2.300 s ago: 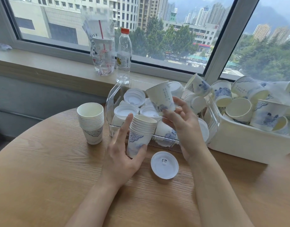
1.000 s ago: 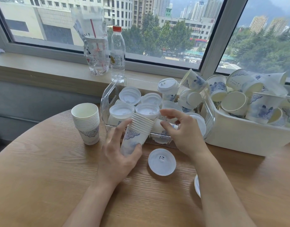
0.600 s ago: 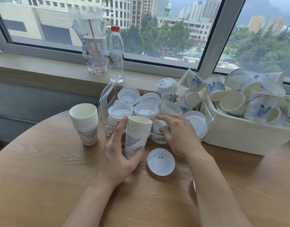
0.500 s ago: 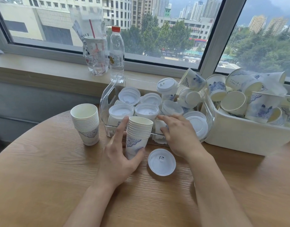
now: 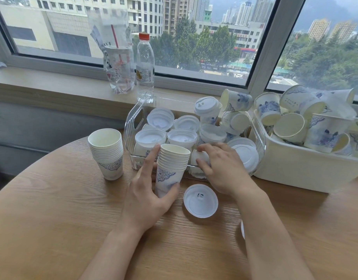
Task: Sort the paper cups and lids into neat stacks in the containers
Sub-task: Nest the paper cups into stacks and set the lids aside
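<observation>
Two stacks of paper cups stand on the round wooden table [image 5: 52, 219]; the left hand [image 5: 145, 197] grips the nearer stack [image 5: 172, 168], thumb on its right side and fingers curled round the far side, the forefinger reaching up toward the rim; the stack leans a little and its base sits on the wood just in front of the clear container [image 5: 133, 126]. The second stack [image 5: 107, 153] stands upright, well to the left and apart from the hand.

The right hand [image 5: 224, 168] reaches over the near wall of the clear container and curls its fingers round a white cup [image 5: 198, 158] lying among the lidded ones — thumb low, fingers on top; how firmly it holds I cannot tell. Inside the container several cups wear white lids [image 5: 181, 136], and a few loose cups lie tipped on their sides at the back.

A single white lid [image 5: 200, 201] lies flat on the table just beside the right wrist, close to the gripped stack's base; another white edge [image 5: 242, 229] peeks out from behind the right forearm. To the right a white bin [image 5: 295, 172] touches the clear container — it is heaped with loose blue-patterned cups [image 5: 291, 126] at all angles.

On the window sill [image 5: 42, 85] stand a water bottle [image 5: 145, 65] with a red cap and, just beside it, a clear plastic bag [image 5: 118, 63] holding a cup and a red straw.
</observation>
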Motion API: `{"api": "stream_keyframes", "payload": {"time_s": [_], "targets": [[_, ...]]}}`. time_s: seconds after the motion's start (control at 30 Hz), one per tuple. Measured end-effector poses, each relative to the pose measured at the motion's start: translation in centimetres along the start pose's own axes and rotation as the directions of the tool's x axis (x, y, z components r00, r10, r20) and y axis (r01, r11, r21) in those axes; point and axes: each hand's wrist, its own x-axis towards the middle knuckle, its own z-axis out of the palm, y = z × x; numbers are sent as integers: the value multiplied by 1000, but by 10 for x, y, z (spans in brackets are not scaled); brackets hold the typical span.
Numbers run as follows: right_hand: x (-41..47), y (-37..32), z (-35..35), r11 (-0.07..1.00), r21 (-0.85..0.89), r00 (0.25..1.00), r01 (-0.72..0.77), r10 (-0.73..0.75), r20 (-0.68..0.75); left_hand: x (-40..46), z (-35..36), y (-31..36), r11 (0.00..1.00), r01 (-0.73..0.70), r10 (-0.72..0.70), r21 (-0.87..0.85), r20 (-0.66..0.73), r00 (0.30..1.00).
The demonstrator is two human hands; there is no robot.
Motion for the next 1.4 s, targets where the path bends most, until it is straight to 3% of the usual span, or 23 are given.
{"api": "stream_keyframes", "payload": {"time_s": [0.23, 0.5, 0.83, 0.9, 1.0, 1.2, 1.33, 1.4], "targets": [[5, -1, 3, 999, -15, 998, -48, 49, 28, 0, 0, -1, 1000, -13, 13, 21, -3, 1000], [5, 4, -4, 994, 110, 1000, 27, -25, -15, 0, 0, -1, 1000, 15, -15, -8, 7, 1000], [0, 4, -26, 945, 317, 957, 85, 12, -291, -1, -1, 1, 1000, 15, -15, -12, 17, 1000], [0, -2, -28, 867, 485, 949, 117, 47, -312, -1, -1, 2, 1000, 4, -3, -6, 23, 1000], [-1, -19, -27, 655, 734, 959, 179, 51, -280, -1, -2, 5, 1000, -28, 28, 5, 27, 999], [-5, -51, -17, 368, 895, 962, 253, 2, -273, -3, -3, 6, 999, -48, 49, -21, 71, 996], [-6, -58, -11, 287, 925, 968, 250, -44, -248, -2, -3, 7, 999, -49, 50, -13, 47, 998], [-7, -57, -9, 308, 923, 972, 231, -33, -233, -2, -2, 7, 999, -48, 49, -8, 29, 998]]}}
